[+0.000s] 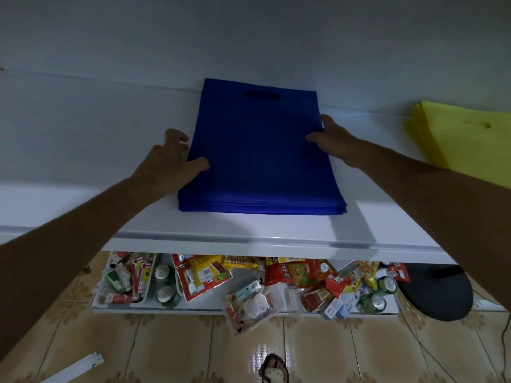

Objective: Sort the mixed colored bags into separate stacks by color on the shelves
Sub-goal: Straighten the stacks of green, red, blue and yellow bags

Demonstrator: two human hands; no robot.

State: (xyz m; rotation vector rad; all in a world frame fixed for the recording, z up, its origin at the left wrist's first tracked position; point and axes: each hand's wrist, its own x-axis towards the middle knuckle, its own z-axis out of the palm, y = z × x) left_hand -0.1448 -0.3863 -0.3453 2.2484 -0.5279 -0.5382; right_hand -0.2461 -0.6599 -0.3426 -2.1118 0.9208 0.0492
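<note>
Bare left hand [168,163] and right hand [333,139] hold blue bag stack [260,161].

The blue bags [262,161] in the middle of the shelf [83,167] are deep blue all over. The yellow bags [467,139] at its right edge are bright yellow. The shelf is white. Below, the floor [193,349] is tan with a brown swirly pattern, I think. The packets [290,275] are mostly red and yellow, the cans [166,295] green.
</note>
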